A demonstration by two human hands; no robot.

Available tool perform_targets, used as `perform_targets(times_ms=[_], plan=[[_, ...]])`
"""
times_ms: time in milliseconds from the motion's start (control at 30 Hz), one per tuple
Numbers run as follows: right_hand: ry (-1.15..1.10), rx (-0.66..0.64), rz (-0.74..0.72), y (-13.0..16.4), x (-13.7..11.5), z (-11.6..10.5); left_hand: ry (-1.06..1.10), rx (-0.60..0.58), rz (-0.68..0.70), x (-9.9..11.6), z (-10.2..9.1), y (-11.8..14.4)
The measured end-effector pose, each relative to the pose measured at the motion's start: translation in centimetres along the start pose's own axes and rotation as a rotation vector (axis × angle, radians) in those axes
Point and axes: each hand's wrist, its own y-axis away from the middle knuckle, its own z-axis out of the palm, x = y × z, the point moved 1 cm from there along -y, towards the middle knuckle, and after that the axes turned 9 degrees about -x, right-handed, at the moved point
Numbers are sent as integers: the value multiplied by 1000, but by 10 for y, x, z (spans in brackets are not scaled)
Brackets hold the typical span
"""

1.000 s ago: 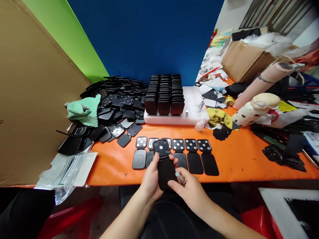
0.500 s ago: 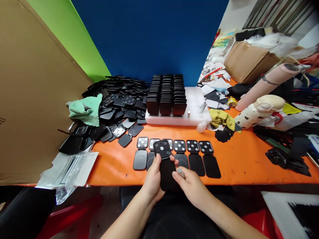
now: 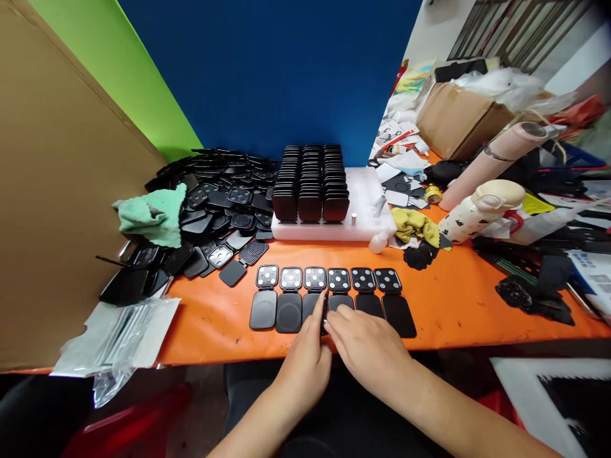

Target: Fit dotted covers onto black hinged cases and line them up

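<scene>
Your left hand (image 3: pixel 310 356) and right hand (image 3: pixel 367 346) meet at the near edge of the orange table (image 3: pixel 453 305), fingers lying flat and loosely open over the third hinged black case (image 3: pixel 315 294) of a row of six. The case lies opened out flat in that row, its dotted square half pointing away from you (the plain half is mostly hidden under your fingertips). Neither hand grips anything. Behind the row a white foam block (image 3: pixel 367 210) carries stacked black cases, a loose heap of cases (image 3: pixel 224 203) lies to its left, and a green cloth (image 3: pixel 150 215) rests on the heap.
</scene>
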Motion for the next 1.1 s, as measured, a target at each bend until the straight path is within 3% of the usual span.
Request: perform_targets(times_ms=[100,267,433,567,700,800,1100], plan=[[-3,-15,-30,1,1,-5,-71,-7,9,-1,1,1],[-200,-46,-13,0,5,-6,-88,-34,23,-1,2,4],[-451,-43,-6,1,10,2,40,-54,14,8,3,5],[-930,-51,-59,0,18,10,258,-26,14,13,1,1],[-1549,-175,129,1,25,22,458,-30,-22,7,-3,-2],[-1713,-203,176,5,23,25,515,5,-42,3,-5,-1],[-1824,-246,262,13,16,20,153,81,15,12,-4,3]])
